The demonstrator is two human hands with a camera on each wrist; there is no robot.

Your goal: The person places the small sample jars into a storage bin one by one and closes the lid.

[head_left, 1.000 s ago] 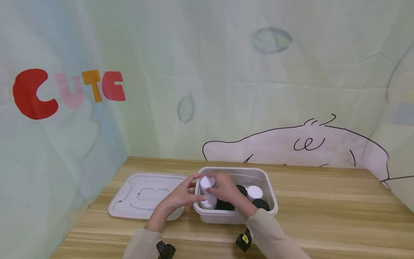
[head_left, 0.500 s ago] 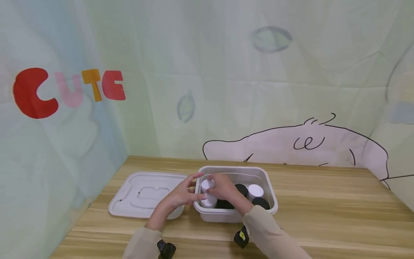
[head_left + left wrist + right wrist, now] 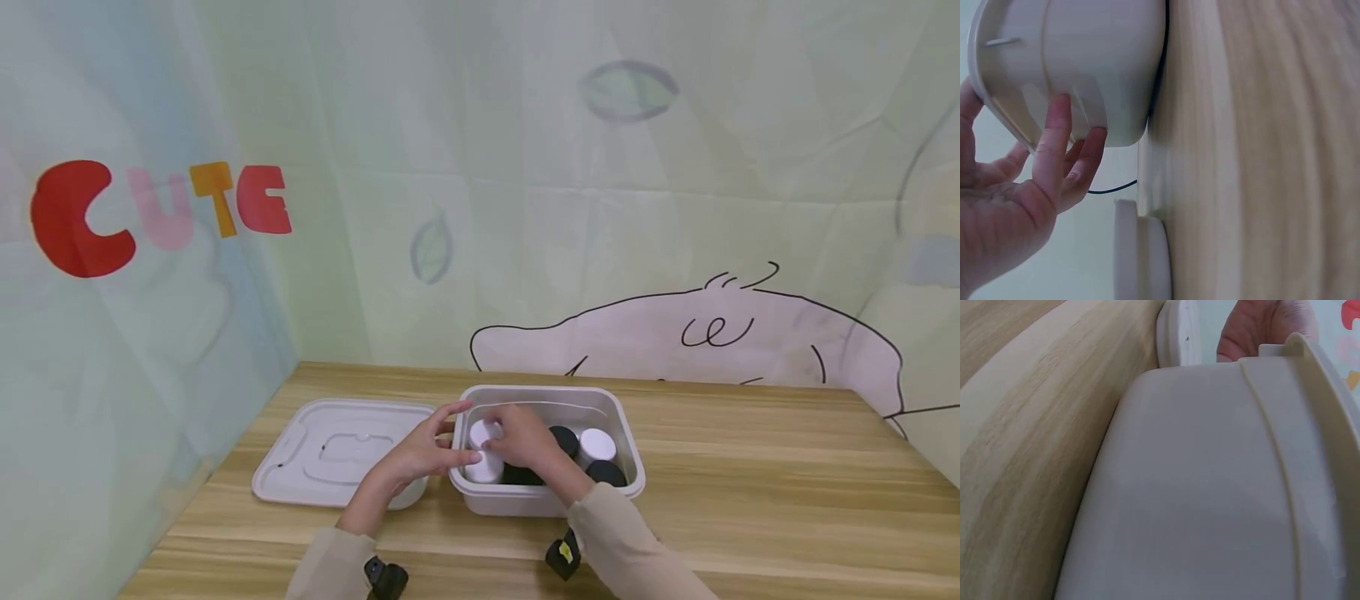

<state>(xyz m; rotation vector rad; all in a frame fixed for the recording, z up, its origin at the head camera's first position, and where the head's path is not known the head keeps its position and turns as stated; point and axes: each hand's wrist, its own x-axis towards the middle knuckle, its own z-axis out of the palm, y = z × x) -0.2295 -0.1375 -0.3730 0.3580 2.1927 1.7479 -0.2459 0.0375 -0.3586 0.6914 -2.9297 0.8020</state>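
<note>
A white plastic box (image 3: 547, 502) stands on the table, holding several round white and black items. My right hand (image 3: 525, 437) reaches into its left part and pinches a white cylinder (image 3: 480, 432) near the back left corner. Another white cylinder (image 3: 483, 468) sits right in front of that one. My left hand (image 3: 416, 454) grips the box's left end, its thumb over the rim beside the white cylinders. The left wrist view shows the fingers (image 3: 1054, 137) against the outer wall. In the right wrist view the box wall (image 3: 1191, 475) hides my right hand.
A white lid (image 3: 300, 454) lies flat on the table (image 3: 757, 483) left of the box. Within the box's right half are a white round top (image 3: 597, 447) and black round tops (image 3: 606, 473). A printed curtain (image 3: 525, 208) hangs behind the table.
The white cylinder in my right hand has gone down into the box; it stood higher a second ago. My left hand has stayed at the box's left end.
</note>
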